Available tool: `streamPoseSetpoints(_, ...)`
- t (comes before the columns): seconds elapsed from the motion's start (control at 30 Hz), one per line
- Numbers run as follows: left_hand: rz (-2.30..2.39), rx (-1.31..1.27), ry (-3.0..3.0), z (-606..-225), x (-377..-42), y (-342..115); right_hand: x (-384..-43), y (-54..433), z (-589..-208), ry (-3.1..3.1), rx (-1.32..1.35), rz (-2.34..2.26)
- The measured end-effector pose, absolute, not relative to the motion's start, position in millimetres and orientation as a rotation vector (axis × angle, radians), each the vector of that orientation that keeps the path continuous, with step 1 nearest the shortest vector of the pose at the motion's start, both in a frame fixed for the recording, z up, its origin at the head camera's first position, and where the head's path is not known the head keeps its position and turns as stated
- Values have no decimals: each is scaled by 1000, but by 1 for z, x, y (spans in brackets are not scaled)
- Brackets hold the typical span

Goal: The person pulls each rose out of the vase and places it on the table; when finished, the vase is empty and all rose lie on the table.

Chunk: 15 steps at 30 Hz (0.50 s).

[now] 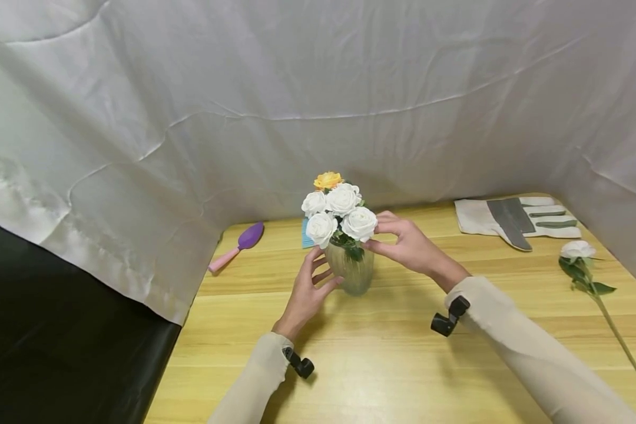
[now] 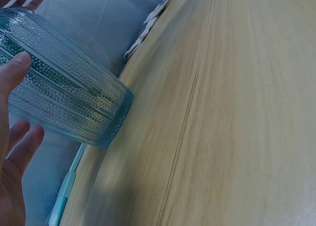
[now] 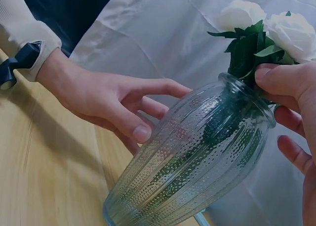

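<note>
A ribbed clear glass vase [image 1: 352,274] stands upright on the table, holding several white roses [image 1: 343,199] and an orange flower [image 1: 328,180]. My left hand [image 1: 306,294] curves round the vase's left side, its thumb against the glass in the left wrist view. At the vase's mouth my right hand [image 1: 405,241] pinches a white rose [image 3: 292,34] just below its bloom, by the green leaves. Green stems [image 3: 217,130] show through the textured glass. In the right wrist view, part of the right hand runs out of frame.
A trowel [image 1: 249,235] with a purple blade and pink handle lies at the left. Behind the vase is a blue object [image 1: 307,235], partly hidden. A work glove [image 1: 509,218] and a single white rose [image 1: 578,250] lie at the right. Grey cloth [image 1: 307,88] surrounds the table.
</note>
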State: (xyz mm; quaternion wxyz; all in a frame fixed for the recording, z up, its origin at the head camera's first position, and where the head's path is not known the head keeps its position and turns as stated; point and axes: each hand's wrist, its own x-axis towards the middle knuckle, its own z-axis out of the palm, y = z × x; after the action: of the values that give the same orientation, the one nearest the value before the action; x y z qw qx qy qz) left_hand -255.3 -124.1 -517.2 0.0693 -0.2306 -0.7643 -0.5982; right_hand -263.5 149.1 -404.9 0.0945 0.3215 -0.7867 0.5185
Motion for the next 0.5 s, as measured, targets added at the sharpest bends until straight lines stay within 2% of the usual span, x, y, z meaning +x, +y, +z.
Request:
streamPoseSetpoints(0.27,-1812,-690,-2286,-518,-255,-124,-264,139,-400,-2269,913,1448)
streamPoseSetpoints(0.5,-1819,-692,-2277,-517,-255,-123,-262,136,-390,-2103,866,1609)
